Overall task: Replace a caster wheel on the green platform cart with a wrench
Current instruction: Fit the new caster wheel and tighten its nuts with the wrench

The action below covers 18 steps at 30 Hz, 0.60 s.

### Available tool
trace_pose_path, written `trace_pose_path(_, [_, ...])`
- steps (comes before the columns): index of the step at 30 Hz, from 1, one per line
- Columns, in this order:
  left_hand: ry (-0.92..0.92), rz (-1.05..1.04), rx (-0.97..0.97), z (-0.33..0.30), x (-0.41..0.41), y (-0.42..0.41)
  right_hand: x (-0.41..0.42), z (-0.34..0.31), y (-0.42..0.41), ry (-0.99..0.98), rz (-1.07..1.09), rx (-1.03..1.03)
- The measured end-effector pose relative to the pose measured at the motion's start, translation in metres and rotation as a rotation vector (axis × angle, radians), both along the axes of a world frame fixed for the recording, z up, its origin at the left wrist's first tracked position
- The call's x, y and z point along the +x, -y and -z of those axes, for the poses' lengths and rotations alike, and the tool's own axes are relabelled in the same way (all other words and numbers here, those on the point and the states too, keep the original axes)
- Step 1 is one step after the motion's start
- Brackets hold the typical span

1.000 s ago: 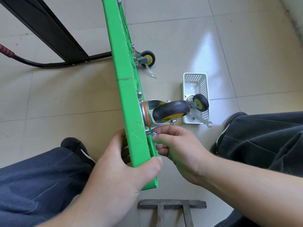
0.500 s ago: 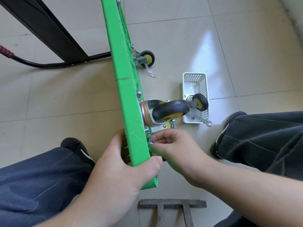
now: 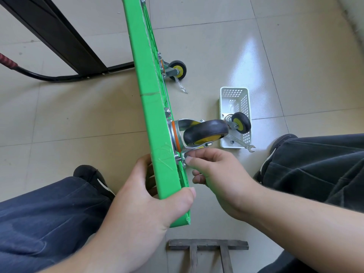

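Observation:
The green platform cart (image 3: 151, 107) stands on its edge on the tiled floor, underside facing right. My left hand (image 3: 149, 196) grips its near corner. A black-and-yellow caster wheel (image 3: 205, 132) with a metal bracket sits against the underside near that corner. My right hand (image 3: 212, 170) pinches a small nut (image 3: 187, 155) at a threaded bolt on the caster's mounting plate, thumb and forefinger closed on it. A second caster (image 3: 177, 70) is fixed farther along the cart. A silver wrench (image 3: 241, 143) lies partly in a white basket, apart from both hands.
The white plastic basket (image 3: 234, 95) on the floor holds a loose caster wheel (image 3: 240, 122) and the wrench. A black metal frame (image 3: 59, 36) and the cart's folded handle lie behind. A grey metal bracket (image 3: 207, 248) lies near me. My legs flank the cart.
My right hand shifted from the lower bolt up to the bolt just under the caster bracket, fingers re-pinching there. The left hand and cart stayed put.

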<state>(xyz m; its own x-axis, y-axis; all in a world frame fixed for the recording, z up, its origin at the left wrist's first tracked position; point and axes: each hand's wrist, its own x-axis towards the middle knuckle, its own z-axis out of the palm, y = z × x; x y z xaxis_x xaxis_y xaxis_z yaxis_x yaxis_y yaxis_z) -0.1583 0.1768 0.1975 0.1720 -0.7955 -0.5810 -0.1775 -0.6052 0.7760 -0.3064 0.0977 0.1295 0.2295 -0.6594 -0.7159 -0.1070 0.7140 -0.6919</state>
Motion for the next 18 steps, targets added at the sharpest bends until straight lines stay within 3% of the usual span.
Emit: trace_pose_path(18, [0.014, -0.009, 0.001, 0.0003, -0.0001, 0.0002, 0.0034, 0.0021, 0.0013, 0.025, -0.046, 0.025])
